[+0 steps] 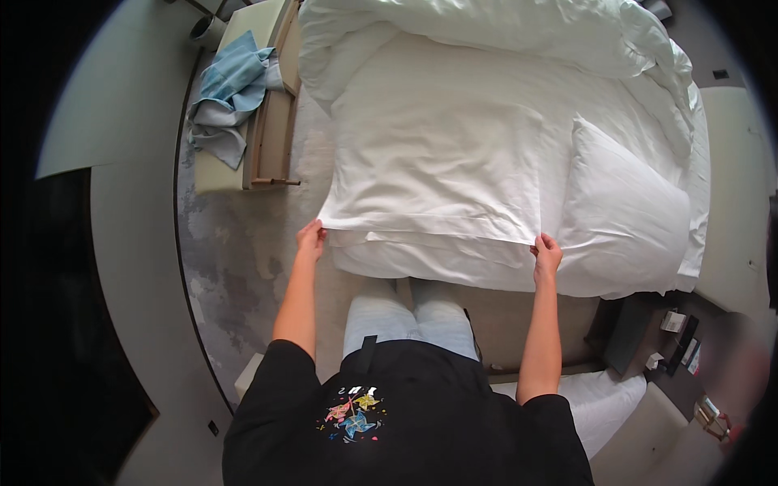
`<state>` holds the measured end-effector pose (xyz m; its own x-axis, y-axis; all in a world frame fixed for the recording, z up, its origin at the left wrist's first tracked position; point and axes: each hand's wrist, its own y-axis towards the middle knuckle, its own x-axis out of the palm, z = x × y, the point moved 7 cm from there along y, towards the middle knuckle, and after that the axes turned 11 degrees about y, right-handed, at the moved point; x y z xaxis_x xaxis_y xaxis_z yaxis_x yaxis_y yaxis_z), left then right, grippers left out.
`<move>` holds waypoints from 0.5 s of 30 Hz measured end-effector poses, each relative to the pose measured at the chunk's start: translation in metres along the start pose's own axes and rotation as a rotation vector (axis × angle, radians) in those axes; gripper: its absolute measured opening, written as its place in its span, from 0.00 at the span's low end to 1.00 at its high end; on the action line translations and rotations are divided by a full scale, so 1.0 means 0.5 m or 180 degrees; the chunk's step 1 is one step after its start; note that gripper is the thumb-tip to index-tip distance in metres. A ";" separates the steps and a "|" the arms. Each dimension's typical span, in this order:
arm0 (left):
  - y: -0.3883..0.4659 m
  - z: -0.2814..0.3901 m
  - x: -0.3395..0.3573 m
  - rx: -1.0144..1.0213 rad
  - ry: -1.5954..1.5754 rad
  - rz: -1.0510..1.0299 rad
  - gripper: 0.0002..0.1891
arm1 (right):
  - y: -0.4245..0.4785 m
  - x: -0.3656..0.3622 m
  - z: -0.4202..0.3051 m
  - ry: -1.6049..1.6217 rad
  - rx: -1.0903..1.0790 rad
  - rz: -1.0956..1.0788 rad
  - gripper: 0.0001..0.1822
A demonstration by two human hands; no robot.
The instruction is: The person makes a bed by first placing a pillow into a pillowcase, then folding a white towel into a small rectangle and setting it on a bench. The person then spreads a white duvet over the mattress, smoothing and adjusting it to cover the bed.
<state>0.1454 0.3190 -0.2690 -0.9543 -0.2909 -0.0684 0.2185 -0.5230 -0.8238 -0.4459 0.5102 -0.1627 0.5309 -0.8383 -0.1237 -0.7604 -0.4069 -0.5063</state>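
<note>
A white pillowcase point(437, 170) lies flat and slightly wrinkled on the bed, its hemmed edge pulled towards me. My left hand point(312, 238) pinches the left corner of that edge, just past the side of the bed. At the right corner, my right hand point(547, 255) grips the cloth between thumb and fingers. The hem stretches nearly straight between both hands. Under it is the white-sheeted mattress point(425, 267). A plump white pillow point(626, 212) rests on the bed to the right of my right hand.
A bunched white duvet point(516, 30) covers the bed's far part. Left stands a wood-framed bench point(267, 140) with blue and grey cloth point(231, 91) draped over it. A dark bedside table point(662, 340) holding small items is at lower right, near another white pillow point(608, 407).
</note>
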 end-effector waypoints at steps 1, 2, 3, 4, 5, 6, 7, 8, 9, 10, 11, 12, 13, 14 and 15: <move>-0.008 0.018 -0.012 0.0116 -0.0105 -0.0003 0.10 | -0.004 -0.008 -0.005 0.0065 0.0019 0.0028 0.11; -0.023 0.036 -0.022 0.0228 -0.0202 -0.0001 0.11 | -0.012 -0.015 -0.010 0.0131 0.0047 0.0058 0.11; -0.038 0.048 -0.027 0.0254 -0.0253 -0.0042 0.10 | -0.023 -0.021 -0.015 0.0200 0.0076 0.0057 0.11; -0.054 0.058 -0.032 0.0280 -0.0304 -0.0083 0.10 | -0.036 -0.029 -0.021 0.0270 0.0105 0.0057 0.11; -0.065 0.064 -0.047 0.0325 -0.0366 -0.0098 0.10 | -0.049 -0.029 -0.020 0.0346 0.0141 0.0023 0.11; -0.070 0.056 -0.056 0.0283 -0.0367 -0.0116 0.09 | -0.055 -0.036 -0.009 0.0344 0.0179 0.0038 0.11; -0.074 0.044 -0.059 0.0240 -0.0367 -0.0134 0.08 | -0.058 -0.047 0.006 0.0342 0.0218 0.0053 0.11; -0.074 0.030 -0.065 0.0202 -0.0370 -0.0148 0.08 | -0.061 -0.054 0.021 0.0341 0.0257 0.0063 0.11; -0.065 0.007 -0.071 0.0123 -0.0322 -0.0135 0.07 | -0.059 -0.059 0.038 0.0284 0.0315 0.0112 0.11; -0.056 -0.019 -0.073 0.0022 -0.0134 -0.0155 0.07 | -0.055 -0.059 0.055 0.0231 0.0355 0.0122 0.11; -0.041 -0.049 -0.076 -0.0084 0.0056 -0.0177 0.08 | -0.047 -0.062 0.076 0.0177 0.0395 0.0138 0.11; -0.040 -0.063 -0.073 -0.0195 0.0254 -0.0199 0.09 | -0.042 -0.063 0.095 0.0124 0.0442 0.0161 0.12; -0.039 -0.073 -0.072 -0.0256 0.0581 -0.0185 0.10 | -0.034 -0.064 0.110 0.0033 0.0464 0.0163 0.12; -0.041 -0.083 -0.060 -0.0322 0.0907 -0.0181 0.11 | -0.027 -0.064 0.118 -0.0061 0.0478 0.0173 0.12; -0.043 -0.088 -0.052 -0.0389 0.1232 -0.0176 0.12 | -0.023 -0.064 0.127 -0.0155 0.0492 0.0183 0.12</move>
<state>0.1567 0.3732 -0.2743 -0.9753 0.0704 -0.2096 0.1610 -0.4236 -0.8914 -0.4305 0.5648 -0.2074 0.5086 -0.8385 -0.1955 -0.7253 -0.2949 -0.6220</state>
